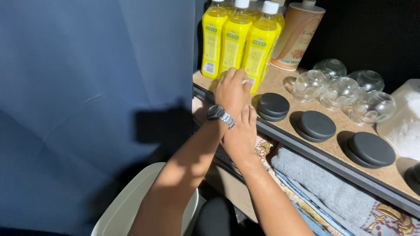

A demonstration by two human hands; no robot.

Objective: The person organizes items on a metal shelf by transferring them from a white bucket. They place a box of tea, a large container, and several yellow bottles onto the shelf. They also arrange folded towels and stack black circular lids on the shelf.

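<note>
Hands at the yellow bottles on the shelf

Left hand point(232, 92), watch on its wrist, pinches something small and pale against the near yellow bottle point(259, 46); right hand point(239, 135) braces below the shelf point(280, 91) edge, fingers pressed together, left of the black discs point(316, 124).

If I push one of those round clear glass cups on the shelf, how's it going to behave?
The glass cups look rounded like globes, so one would probably rock or roll if tipped off its base. They stand packed close together, so a push likely knocks a neighbour. Being clear glass, they are probably fragile and smooth, perhaps slippery to hold.
</note>
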